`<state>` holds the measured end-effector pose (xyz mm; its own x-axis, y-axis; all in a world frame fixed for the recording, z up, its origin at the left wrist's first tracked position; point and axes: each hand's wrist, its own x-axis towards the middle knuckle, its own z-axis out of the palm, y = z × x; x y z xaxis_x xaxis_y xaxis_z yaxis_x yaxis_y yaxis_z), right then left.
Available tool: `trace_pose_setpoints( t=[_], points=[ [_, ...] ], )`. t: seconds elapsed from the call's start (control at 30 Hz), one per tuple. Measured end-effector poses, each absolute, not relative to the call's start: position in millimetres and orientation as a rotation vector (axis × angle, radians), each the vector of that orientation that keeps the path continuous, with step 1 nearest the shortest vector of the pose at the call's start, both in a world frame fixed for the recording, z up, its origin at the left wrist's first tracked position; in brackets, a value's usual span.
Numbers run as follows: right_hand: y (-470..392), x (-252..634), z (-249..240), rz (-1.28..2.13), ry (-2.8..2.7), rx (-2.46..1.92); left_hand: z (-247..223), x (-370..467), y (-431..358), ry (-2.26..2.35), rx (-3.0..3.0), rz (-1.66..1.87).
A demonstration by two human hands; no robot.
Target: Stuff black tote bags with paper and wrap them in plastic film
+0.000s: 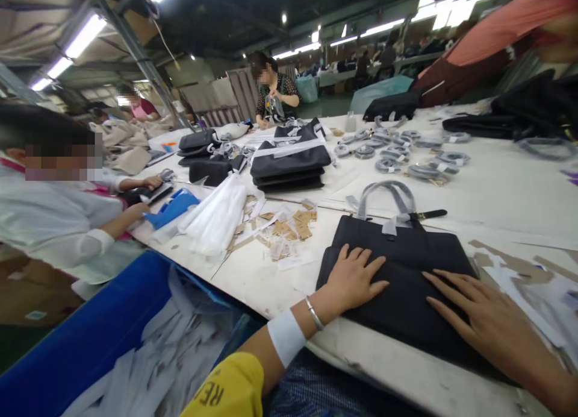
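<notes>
A black handbag [406, 254] lies flat on the white table near its front edge. Its two handles [392, 191], wrapped in pale film, stick up at the far side, next to a small black strap [428, 214] with a buckle. My left hand [354, 278] rests on the bag's left part with its fingers spread. Flat on the bag's right part are the stretched fingers of my right hand [474, 308]. Neither hand grips anything.
Stacked black bags [291, 161] and coiled wrapped straps [392, 152] lie farther back. White sheets [217, 215] and brown paper scraps [298, 224] are left of the bag. A blue bin [90, 326] stands below the table edge. Co-workers [58, 206] are at the left and back.
</notes>
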<state>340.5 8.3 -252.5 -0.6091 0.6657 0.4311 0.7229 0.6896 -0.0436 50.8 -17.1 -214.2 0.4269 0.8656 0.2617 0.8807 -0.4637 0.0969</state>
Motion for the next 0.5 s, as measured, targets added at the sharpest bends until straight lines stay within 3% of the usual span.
trace_pose_setpoints(
  t=[0.13, 0.5],
  points=[
    [10, 337, -254, -0.277, -2.633, -0.881, -222, 43, -24, -1.518, -2.595, -0.524],
    [17, 279, -229, -0.095, -2.481, -1.159, -230, 45, -23, -1.457, -2.625, -0.717]
  ],
)
